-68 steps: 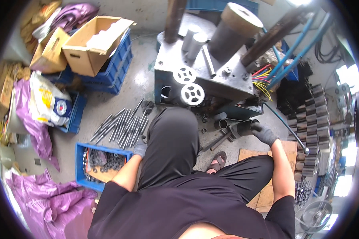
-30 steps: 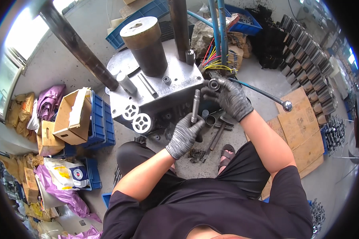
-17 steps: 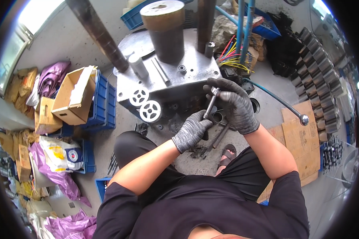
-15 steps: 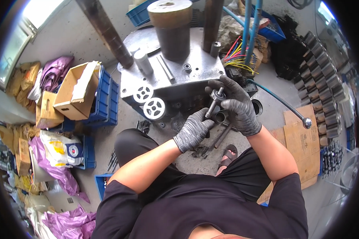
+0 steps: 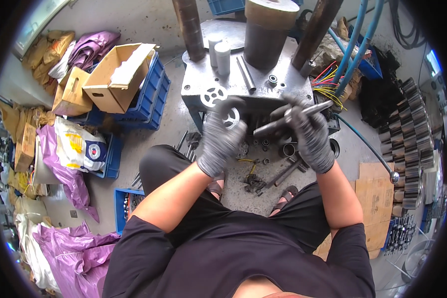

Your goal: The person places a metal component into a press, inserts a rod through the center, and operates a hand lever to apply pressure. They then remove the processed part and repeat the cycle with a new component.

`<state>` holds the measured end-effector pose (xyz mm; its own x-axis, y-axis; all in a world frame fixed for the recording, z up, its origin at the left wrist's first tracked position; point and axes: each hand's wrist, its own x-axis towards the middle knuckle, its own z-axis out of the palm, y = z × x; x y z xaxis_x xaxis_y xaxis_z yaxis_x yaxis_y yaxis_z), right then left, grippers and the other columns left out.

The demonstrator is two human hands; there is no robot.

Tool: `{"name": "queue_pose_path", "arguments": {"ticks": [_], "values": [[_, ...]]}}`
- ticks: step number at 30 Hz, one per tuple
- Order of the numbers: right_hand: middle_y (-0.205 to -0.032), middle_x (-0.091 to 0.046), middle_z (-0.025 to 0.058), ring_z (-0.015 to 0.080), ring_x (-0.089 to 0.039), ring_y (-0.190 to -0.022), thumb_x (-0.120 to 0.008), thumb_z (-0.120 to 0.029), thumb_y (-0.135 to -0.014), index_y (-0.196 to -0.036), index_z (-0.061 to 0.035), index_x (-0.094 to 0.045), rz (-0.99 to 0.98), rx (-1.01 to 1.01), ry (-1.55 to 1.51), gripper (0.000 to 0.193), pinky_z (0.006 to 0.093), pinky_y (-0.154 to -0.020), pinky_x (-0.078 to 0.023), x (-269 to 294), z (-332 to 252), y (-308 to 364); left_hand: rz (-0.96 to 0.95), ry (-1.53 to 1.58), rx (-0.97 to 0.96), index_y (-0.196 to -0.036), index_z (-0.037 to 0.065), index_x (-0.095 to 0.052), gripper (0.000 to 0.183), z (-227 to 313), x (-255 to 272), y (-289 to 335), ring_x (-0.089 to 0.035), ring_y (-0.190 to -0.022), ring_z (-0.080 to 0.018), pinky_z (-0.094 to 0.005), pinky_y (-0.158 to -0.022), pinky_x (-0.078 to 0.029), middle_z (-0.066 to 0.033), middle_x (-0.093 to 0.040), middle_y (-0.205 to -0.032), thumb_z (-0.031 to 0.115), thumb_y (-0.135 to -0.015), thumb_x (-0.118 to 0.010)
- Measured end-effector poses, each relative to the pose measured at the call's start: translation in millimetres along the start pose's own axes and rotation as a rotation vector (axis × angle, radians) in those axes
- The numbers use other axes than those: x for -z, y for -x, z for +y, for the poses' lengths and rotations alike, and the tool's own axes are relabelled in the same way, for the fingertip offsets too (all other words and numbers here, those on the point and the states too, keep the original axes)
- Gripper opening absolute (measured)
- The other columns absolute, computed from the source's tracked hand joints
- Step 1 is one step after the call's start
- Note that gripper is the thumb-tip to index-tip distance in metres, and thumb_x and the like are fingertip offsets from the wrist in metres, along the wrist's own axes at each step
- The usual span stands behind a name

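A metal shaft (image 5: 317,108) with a thicker collar lies across my gloved right hand (image 5: 310,136), which grips it. The shaft slants over the front edge of a metal press table (image 5: 211,82). My gloved left hand (image 5: 219,141) is apart from the shaft, with thumb and fingers spread and slightly blurred. Behind its fingers shows one white spoked handwheel (image 5: 232,118), partly hidden; I cannot tell whether they touch. A second white handwheel (image 5: 214,96) is just beyond. On the table are two grey cylinders (image 5: 223,59), a steel rod (image 5: 245,74) and a small ring (image 5: 272,80).
A thick column (image 5: 267,39) and two posts rise from the table. Metal rings and bars (image 5: 285,173) lie on the floor between my feet. Blue crates (image 5: 156,94) with cardboard boxes stand left. At right are a blue hose, flat cardboard (image 5: 375,206) and stacked metal cylinders (image 5: 407,144).
My left hand has let go of the shaft and moved left toward the handwheels. The shaft now lies more level in my right hand. The view has shifted left.
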<state>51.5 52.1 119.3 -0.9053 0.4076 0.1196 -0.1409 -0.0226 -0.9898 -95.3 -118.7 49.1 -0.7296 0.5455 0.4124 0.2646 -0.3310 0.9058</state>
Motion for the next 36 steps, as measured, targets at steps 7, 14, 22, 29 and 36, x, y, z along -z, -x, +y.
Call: {"name": "queue_pose_path", "arguments": {"ticks": [7,14,22,29,36], "values": [[-0.099,-0.078,0.0175,0.0199,-0.076,-0.07,-0.058,-0.046,-0.109,-0.142,-0.0022,-0.059,0.178,-0.006,-0.2,0.054,0.0278,-0.056,-0.061,-33,1,-51,0.72,0.591,0.823,-0.125,0.0,-0.057,0.03,-27,27,-20,-0.077,-0.088,-0.0287,-0.04,-0.073,-0.071,-0.0188,-0.072,-0.106,0.02,-0.102,-0.06],[-0.088,-0.072,0.0062,0.0097,-0.067,-0.067,-0.064,-0.033,-0.109,-0.137,-0.0007,-0.063,0.093,0.006,0.036,0.043,0.023,-0.057,-0.053,-64,41,-83,0.536,0.907,0.794,-0.126,-0.001,-0.059,0.034,-67,25,-22,-0.077,-0.085,-0.0294,-0.0408,-0.073,-0.069,-0.0178,-0.074,-0.105,0.024,-0.103,-0.058],[-0.083,-0.073,0.0116,0.0181,-0.073,-0.076,-0.072,-0.035,-0.103,-0.126,-0.0027,-0.071,-0.141,0.328,0.596,0.039,0.0334,-0.071,-0.058,-95,37,-85,0.554,0.866,0.881,-0.131,0.001,-0.059,0.036,-48,23,-24,-0.076,-0.096,-0.028,-0.0407,-0.08,-0.067,-0.0162,-0.074,-0.114,0.029,-0.109,-0.05],[-0.091,-0.075,0.0104,0.0156,-0.073,-0.083,-0.071,-0.04,-0.103,-0.129,0.0005,-0.068,-0.146,0.131,0.61,0.048,0.0346,-0.077,-0.059,-87,50,-87,0.457,0.912,0.918,-0.136,0.003,-0.057,0.044,-70,29,-28,-0.073,-0.105,-0.0285,-0.0484,-0.086,-0.064,-0.0154,-0.072,-0.12,0.037,-0.11,-0.052],[-0.128,-0.069,0.0212,0.0307,-0.068,-0.12,-0.086,-0.046,-0.085,-0.146,-0.0015,-0.054,-0.192,0.114,0.747,0.082,0.0405,-0.103,-0.054,-76,71,-85,0.397,0.735,1.044,-0.139,0.009,-0.062,0.053,-94,37,-39,-0.068,-0.118,-0.0335,-0.0542,-0.105,-0.055,-0.0161,-0.07,-0.132,0.049,-0.108,-0.048]]}}
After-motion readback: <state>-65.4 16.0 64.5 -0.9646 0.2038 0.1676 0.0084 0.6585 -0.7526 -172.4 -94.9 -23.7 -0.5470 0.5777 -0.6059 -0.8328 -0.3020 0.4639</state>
